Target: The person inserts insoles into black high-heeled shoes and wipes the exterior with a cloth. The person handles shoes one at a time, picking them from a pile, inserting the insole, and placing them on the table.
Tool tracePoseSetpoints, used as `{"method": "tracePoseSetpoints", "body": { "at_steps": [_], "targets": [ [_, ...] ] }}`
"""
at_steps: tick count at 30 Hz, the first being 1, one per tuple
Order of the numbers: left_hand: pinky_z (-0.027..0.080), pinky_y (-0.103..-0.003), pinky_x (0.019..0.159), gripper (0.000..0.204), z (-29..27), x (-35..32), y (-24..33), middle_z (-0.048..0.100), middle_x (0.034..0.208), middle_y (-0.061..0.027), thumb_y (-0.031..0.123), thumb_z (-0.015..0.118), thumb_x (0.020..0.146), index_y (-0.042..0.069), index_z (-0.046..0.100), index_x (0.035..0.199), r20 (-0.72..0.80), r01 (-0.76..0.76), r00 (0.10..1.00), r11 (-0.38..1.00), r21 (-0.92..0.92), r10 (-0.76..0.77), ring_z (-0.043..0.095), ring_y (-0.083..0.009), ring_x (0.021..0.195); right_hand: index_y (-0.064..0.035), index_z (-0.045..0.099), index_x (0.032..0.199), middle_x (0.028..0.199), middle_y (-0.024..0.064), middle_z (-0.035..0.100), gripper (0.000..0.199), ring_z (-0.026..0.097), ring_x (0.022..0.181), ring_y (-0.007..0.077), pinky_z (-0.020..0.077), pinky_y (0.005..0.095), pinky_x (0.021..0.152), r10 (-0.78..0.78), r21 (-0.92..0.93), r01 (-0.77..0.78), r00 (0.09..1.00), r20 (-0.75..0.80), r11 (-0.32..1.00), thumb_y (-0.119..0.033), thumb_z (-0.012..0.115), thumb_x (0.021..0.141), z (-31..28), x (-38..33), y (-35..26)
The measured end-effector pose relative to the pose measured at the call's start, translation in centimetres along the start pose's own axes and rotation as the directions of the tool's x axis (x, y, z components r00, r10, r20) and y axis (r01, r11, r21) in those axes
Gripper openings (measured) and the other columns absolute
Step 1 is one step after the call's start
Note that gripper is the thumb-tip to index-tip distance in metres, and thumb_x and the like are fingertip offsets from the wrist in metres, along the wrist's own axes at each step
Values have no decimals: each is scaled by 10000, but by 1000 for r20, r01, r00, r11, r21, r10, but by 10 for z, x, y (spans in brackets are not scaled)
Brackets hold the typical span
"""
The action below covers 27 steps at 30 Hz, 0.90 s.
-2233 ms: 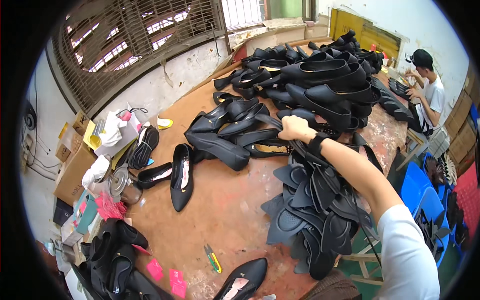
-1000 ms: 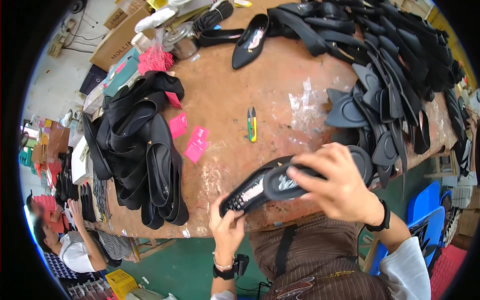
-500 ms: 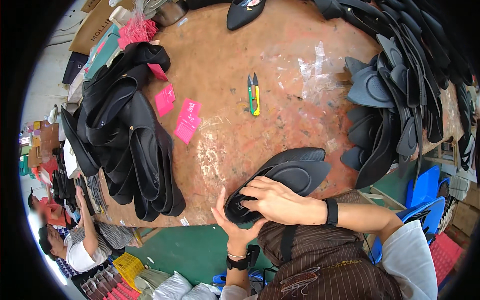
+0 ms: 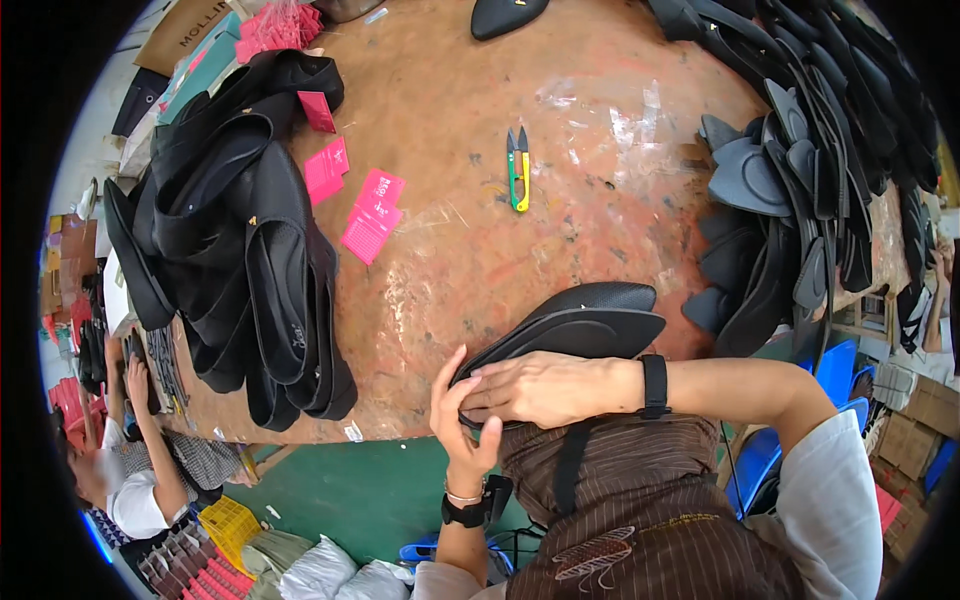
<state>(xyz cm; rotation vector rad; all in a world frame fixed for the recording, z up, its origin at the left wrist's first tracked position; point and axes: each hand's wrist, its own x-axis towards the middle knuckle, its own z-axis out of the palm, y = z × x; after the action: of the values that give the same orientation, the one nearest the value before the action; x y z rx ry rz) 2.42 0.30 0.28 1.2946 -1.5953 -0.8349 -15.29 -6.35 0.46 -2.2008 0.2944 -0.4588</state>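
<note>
At the table's front edge lies a black pointed flat shoe (image 4: 600,296), toe to the right. A black insole (image 4: 605,332) sits on it, its front part tilted out over the near side. My left hand (image 4: 463,420) is closed round the heel, fingers on the far side and thumb near me. The fingers of my right hand (image 4: 545,388) are together over the insole's heel end, pressing it at the shoe's heel. My right hand hides that end of the insole and much of the opening.
Thread snips (image 4: 518,175) with green and yellow handles lie mid-table. Pink cards (image 4: 372,215) lie beside a pile of black shoes (image 4: 285,270) at left. At right are stacked insoles (image 4: 750,178) and more black shoes. Another shoe (image 4: 507,14) lies at the far edge. A co-worker (image 4: 150,480) is at left.
The insole has tipped up more on its near side. My right hand has flattened over the heel end, its fingers closer together. The view has shifted slightly.
</note>
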Motion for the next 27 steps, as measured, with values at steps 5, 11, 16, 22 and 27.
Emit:
{"method": "tracePoseSetpoints", "body": {
  "at_steps": [5, 11, 16, 22, 27],
  "targets": [
    [370, -469, 1048, 266, 2, -6, -5, 537, 1307, -297, 234, 545, 867, 36, 480, 1033, -52, 34, 998, 999, -35, -36, 539, -376, 1192, -75, 709, 1131, 1363, 131, 583, 357, 469, 1352, 233, 256, 421, 1194, 212, -323, -234, 972, -103, 917, -147, 590, 802, -2, -15, -24],
    [271, -481, 1125, 460, 18, -2, 31, 357, 1466, -296, 212, 689, 837, 10, 413, 1145, 13, 77, 997, 995, 61, -78, 398, -399, 1334, -84, 752, 975, 1122, 89, 711, 311, 593, 1213, 221, 246, 509, 1180, 338, -431, -412, 910, -240, 803, -126, 643, 687, -29, -23, -39],
    [430, -450, 1029, 705, 54, -5, 88, 253, 1542, -294, 165, 778, 777, -86, 436, 1340, 318, 7, 933, 893, 451, -168, 467, -485, 1233, -18, 655, 1053, 1120, 175, 599, 289, 521, 1141, 400, 379, 526, 1011, 354, -159, -860, 359, -864, 485, -78, 694, 773, -82, -23, -15],
    [571, -332, 557, 538, 87, -5, 100, 518, 1400, -172, 245, 744, 779, -35, 614, 1220, 492, -225, 852, 723, 653, -178, 607, -293, 778, 14, 550, 898, 1112, 267, 582, 217, 579, 1080, 442, 500, 468, 864, 366, -136, -544, 708, -604, 828, 20, 663, 713, -87, -49, -60],
    [555, -391, 484, 276, 86, -12, 96, 608, 1219, -215, 185, 734, 729, -35, 723, 896, 542, -249, 810, 704, 665, -225, 624, -342, 739, 42, 574, 1041, 1316, 289, 545, 274, 524, 1271, 390, 286, 560, 1141, 473, -258, -620, 755, -455, 741, -27, 584, 776, -29, -70, -84]
  ]
}}
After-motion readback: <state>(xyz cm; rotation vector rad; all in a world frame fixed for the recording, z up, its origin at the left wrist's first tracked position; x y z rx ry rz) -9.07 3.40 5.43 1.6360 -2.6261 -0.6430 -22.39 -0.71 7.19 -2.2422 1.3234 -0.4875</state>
